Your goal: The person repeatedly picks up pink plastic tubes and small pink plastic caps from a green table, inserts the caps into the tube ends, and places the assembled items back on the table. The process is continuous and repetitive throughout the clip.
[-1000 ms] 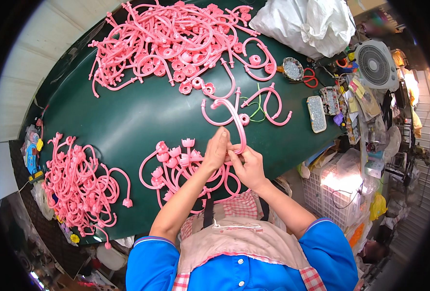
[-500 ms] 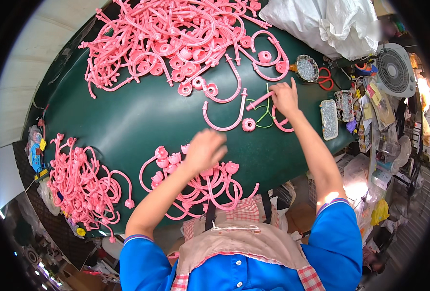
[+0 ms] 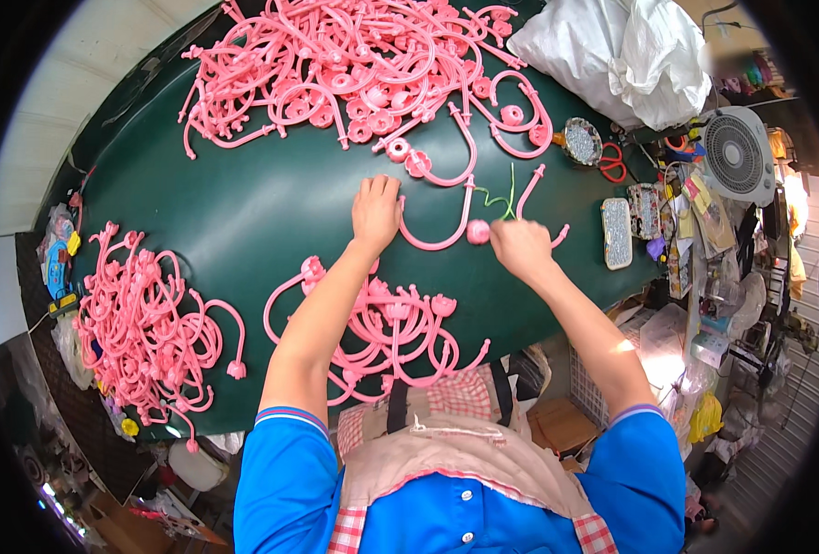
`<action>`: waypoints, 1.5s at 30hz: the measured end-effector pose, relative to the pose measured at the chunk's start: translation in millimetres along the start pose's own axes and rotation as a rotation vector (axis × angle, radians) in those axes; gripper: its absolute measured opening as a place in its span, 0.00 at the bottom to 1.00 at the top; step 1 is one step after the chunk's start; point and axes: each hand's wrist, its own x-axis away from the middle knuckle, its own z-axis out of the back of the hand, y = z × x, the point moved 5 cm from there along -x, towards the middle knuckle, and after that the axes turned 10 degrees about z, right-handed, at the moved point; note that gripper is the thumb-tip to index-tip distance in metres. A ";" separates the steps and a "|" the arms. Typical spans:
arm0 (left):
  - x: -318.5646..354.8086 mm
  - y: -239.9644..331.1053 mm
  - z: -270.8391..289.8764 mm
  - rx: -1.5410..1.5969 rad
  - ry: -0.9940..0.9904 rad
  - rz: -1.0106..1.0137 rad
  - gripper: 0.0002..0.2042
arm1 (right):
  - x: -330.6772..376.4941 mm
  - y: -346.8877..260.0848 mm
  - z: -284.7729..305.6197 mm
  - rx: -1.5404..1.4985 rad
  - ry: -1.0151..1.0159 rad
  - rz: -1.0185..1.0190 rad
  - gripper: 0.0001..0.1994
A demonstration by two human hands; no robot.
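Observation:
My left hand (image 3: 375,214) is on the green table (image 3: 234,208) with its fingers curled inward, and whatever lies in them is hidden. Just right of it lies a pink U-shaped tube (image 3: 435,247). Beyond are two pink flower-shaped cups (image 3: 397,150), one beside another curved tube (image 3: 460,138). My right hand (image 3: 523,249) is closed, its fingertips against a single pink flower-shaped cup (image 3: 478,232). A further bent pink tube (image 3: 528,191) passes behind this hand, both ends showing. Thin green cord (image 3: 509,201) lies past the knuckles.
A large heap of pink tubes (image 3: 335,55) covers the far side; smaller piles lie at left (image 3: 146,323) and near my body (image 3: 395,337). A white bag (image 3: 617,60), red-handled scissors (image 3: 614,164), trays of small bits (image 3: 617,233) and a grey fan (image 3: 740,152) stand right.
My left hand has moved away from me, where one flower-shaped cup no longer shows. My right hand has come nearer, down to the single cup, which has turned. The bent tube beside it has shifted.

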 end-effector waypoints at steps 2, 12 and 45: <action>4.8 -3.2 -0.1 0.050 0.022 -0.034 0.17 | -5.6 -6.2 -7.8 0.035 0.070 -0.056 0.10; 24.8 -35.7 12.1 0.030 0.021 0.157 0.15 | 122.8 -118.4 -23.5 -0.640 0.198 0.270 0.20; -62.0 -0.1 27.5 0.276 -0.071 0.016 0.23 | -34.1 -58.8 -30.9 -0.852 0.224 -0.254 0.17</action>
